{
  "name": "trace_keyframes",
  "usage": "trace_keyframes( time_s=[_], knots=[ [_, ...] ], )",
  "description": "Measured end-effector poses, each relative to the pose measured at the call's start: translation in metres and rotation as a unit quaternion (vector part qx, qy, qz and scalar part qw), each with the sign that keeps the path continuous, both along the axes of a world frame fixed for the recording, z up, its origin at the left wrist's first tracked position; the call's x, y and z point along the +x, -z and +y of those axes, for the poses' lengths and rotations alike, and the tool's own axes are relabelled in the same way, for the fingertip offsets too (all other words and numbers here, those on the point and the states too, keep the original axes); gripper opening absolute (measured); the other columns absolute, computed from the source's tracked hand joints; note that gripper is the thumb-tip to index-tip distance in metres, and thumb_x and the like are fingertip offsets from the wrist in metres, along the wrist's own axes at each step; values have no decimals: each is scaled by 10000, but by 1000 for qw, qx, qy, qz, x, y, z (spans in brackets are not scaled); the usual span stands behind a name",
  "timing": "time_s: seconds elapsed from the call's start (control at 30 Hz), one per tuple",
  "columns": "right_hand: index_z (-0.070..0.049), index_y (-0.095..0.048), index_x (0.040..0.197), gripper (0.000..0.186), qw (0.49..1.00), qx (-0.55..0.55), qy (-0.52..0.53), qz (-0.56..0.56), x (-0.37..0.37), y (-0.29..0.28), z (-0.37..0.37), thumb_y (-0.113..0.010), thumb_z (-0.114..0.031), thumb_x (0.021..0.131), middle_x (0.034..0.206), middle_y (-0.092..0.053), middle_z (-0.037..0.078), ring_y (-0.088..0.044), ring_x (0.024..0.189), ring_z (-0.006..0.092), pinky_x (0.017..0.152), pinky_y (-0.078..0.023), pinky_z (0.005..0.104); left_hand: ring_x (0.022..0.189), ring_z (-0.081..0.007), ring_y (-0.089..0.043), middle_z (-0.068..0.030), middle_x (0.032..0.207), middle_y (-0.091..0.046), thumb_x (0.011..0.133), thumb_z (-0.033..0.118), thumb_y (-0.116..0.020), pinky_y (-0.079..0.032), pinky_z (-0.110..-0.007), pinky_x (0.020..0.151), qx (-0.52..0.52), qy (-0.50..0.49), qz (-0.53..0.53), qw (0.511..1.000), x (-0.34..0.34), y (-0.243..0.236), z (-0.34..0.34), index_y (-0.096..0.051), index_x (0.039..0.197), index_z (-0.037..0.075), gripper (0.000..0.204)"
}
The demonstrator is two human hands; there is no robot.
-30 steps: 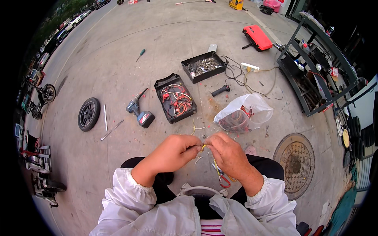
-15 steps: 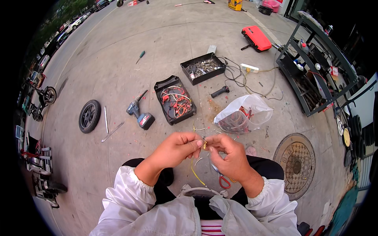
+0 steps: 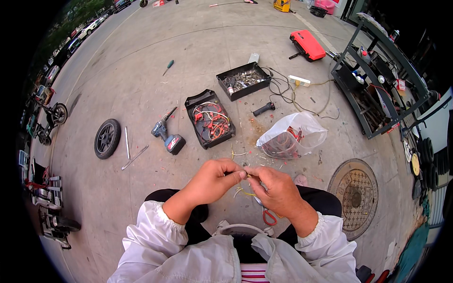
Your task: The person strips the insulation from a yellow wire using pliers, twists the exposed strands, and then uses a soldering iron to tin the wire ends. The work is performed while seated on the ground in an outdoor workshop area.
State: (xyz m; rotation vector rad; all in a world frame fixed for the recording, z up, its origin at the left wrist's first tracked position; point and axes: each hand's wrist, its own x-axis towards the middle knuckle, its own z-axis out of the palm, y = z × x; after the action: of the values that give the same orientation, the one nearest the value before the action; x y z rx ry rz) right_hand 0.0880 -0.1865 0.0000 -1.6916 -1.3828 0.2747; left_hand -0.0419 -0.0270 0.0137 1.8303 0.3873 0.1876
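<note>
My left hand (image 3: pixel 212 184) and my right hand (image 3: pixel 273 191) meet in front of me, both with fingertips pinched on a thin yellow wire (image 3: pixel 246 192). What lies between the fingertips is small and mostly covered. Scissors with a red handle (image 3: pixel 269 218) lie below my right hand, partly hidden by it. Short wire scraps (image 3: pixel 239 153) are scattered on the ground beyond my hands. A white plastic bag (image 3: pixel 311 132) holding red wires sits beyond my right hand.
A black tray of wires (image 3: pixel 210 120), a tray of metal parts (image 3: pixel 243 80), a drill (image 3: pixel 166 137) and a wheel (image 3: pixel 107 138) lie ahead. A red case (image 3: pixel 306 45) and a metal cart (image 3: pixel 373 70) stand right. A manhole cover (image 3: pixel 354 198) is at right.
Half a second ago my right fingers were looser around the yellow piece and the wire hung lower. Now they are pinched against my left fingertips, and the wire curves to the right.
</note>
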Motion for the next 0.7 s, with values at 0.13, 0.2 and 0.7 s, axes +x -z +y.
trace_keyframes(
  time_s=[0.13, 0.2, 0.7],
  knots=[
    [-35, -567, 1009, 208, 998, 27, 25, 44, -5, 2, 2, -697, -72, 850, 885, -669, 136, -665, 774, 339, 651, -535, 397, 652, -44, -453, 21, 672, -561, 940, 186, -665, -406, -261, 558, -68, -48, 79, 993, 1, -12, -1, -699, 917, -30, 221],
    [-34, -562, 997, 220, 998, 42, 24, -32, -5, 0, 3, -708, -70, 836, 871, -660, 130, -662, 769, 334, 651, -536, 392, 661, -62, -481, 18, 691, -583, 931, 210, -674, -418, -270, 579, -63, -48, 71, 994, 0, -7, 0, -699, 916, -30, 241],
    [9, -577, 980, 107, 977, -49, 44, 204, -1, 7, 3, -629, -51, 908, 833, -671, 130, -678, 738, 240, 660, -529, 333, 731, -97, -534, -46, 775, -628, 925, 183, -678, -450, -288, 648, 12, -31, 33, 999, -1, -3, -3, -704, 919, -31, 216]
  ],
)
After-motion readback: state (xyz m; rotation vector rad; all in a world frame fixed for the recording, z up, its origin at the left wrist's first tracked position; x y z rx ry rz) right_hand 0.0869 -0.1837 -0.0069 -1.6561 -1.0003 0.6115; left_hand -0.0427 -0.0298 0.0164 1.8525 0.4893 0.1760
